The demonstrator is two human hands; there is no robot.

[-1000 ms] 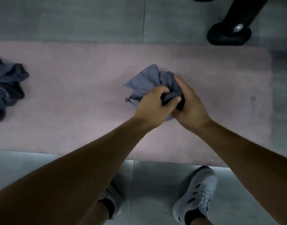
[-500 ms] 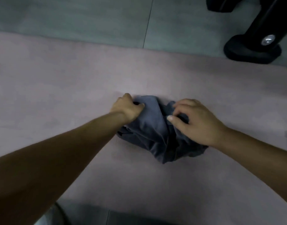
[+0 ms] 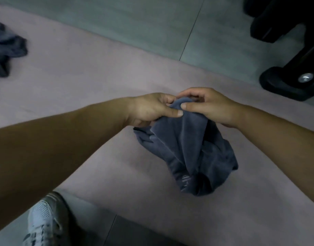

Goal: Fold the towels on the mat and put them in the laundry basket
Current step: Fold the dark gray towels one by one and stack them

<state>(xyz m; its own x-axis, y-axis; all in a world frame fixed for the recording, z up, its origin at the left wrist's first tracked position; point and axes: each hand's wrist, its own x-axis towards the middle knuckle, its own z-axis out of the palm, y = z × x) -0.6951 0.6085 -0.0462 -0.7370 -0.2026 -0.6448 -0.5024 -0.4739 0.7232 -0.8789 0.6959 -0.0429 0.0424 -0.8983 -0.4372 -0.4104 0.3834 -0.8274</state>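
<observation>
An indoor room with a hard floor of large grey tiles [image 3: 143, 29]: a pink mat [image 3: 81, 82] lies under the gripped towel [image 3: 188, 148], and a black stand foot [image 3: 280, 84] with a silver bolt sits beyond and right of the grip.

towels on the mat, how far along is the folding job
Done: nothing visibly; no folded towel or basket is in view. In hand: the left hand and right hand pinch the top edge of a grey towel, its lower part bunched on the mat. Left: folding it, then the crumpled second towel at the mat's far left, then basketing both.
</observation>
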